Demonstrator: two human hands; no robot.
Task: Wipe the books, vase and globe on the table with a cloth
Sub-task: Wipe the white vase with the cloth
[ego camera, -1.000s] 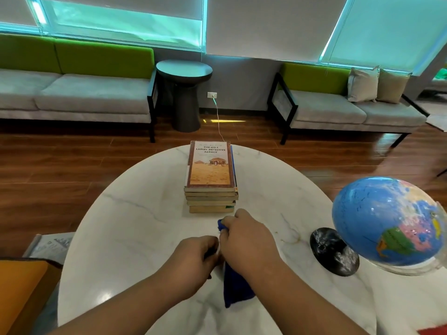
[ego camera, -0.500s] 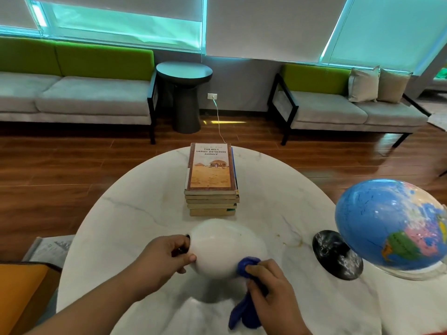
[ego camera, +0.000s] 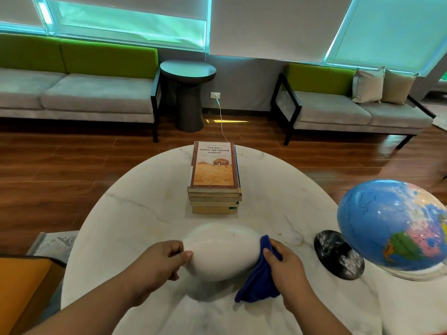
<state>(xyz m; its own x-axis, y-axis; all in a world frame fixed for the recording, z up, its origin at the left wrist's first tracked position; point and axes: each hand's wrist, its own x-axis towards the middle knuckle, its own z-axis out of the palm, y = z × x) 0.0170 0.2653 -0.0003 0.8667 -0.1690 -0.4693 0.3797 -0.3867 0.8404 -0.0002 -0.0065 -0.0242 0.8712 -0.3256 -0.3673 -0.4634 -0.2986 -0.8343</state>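
I am in the middle of the vase (ego camera: 222, 250): my left hand (ego camera: 164, 259) grasps its neck and holds it sideways over the counter (ego camera: 135, 213), while my right hand (ego camera: 287, 267) has its fingers (ego camera: 278, 249) clenched on the blue cloth (ego camera: 258, 284) against the base. The books (ego camera: 214, 175) and the globe (ego camera: 391, 226) seem still to wipe. Since half a second ago the vase turned more sideways

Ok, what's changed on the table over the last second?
The hands came apart: the left hand now grips the narrow end of the white vase, held sideways, and the right hand has slid the blue cloth round to its wide end. The books, globe and table stayed put.
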